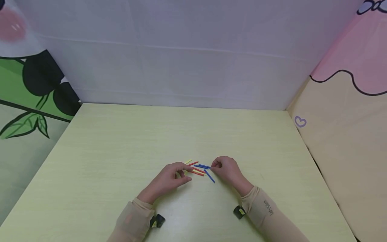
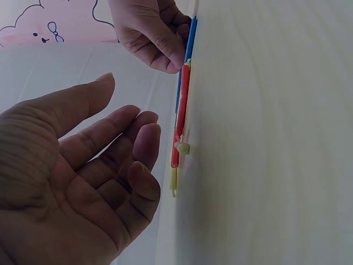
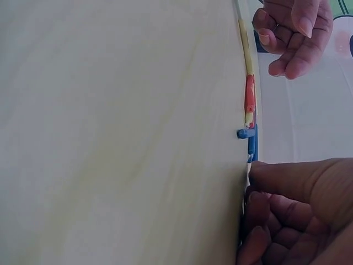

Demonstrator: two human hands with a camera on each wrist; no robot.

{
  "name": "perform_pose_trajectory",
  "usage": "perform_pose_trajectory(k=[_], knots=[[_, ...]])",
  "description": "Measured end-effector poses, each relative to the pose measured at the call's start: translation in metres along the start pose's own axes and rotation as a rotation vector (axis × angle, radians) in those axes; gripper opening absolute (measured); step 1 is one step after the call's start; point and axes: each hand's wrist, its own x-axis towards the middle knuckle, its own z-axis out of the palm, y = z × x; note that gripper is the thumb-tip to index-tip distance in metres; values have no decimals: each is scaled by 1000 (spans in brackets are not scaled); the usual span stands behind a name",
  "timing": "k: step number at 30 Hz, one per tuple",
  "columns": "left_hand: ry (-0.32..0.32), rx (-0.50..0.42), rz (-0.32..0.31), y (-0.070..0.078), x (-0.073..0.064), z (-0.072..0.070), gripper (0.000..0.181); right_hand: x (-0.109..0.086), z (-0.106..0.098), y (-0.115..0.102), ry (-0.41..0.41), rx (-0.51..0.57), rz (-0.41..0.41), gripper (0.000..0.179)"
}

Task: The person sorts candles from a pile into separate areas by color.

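Observation:
Several thin candles in red, blue and yellow lie in a loose group on the table, pale wicks showing at some ends. My right hand (image 1: 227,169) is at the right side of the group, thumb and fingertips pinching the end of a blue candle (image 1: 203,166). Close to that hand a separate blue candle (image 1: 209,176) lies slanted. At the group's left side my left hand (image 1: 170,178) is held with relaxed fingers and nothing between them. Its fingertips overlap the red candle (image 2: 183,99) ends in the head view; the left wrist view shows them beside the candles.
The pale wooden table (image 1: 127,141) reaches back to a plain light wall sheet (image 1: 187,74). Cartoon-printed panels stand along the left and right sides. A small black device (image 1: 239,212) sits at the right wrist and a similar one (image 1: 157,221) at the left.

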Motion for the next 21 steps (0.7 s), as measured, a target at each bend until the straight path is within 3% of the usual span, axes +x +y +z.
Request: perform_pose_trajectory(k=[12, 21], knots=[[4, 7, -8, 5, -1, -1, 26, -4, -5, -2, 14, 49, 11, 5], [5, 11, 22, 6, -2, 0, 25, -4, -8, -3, 30, 61, -20, 6]])
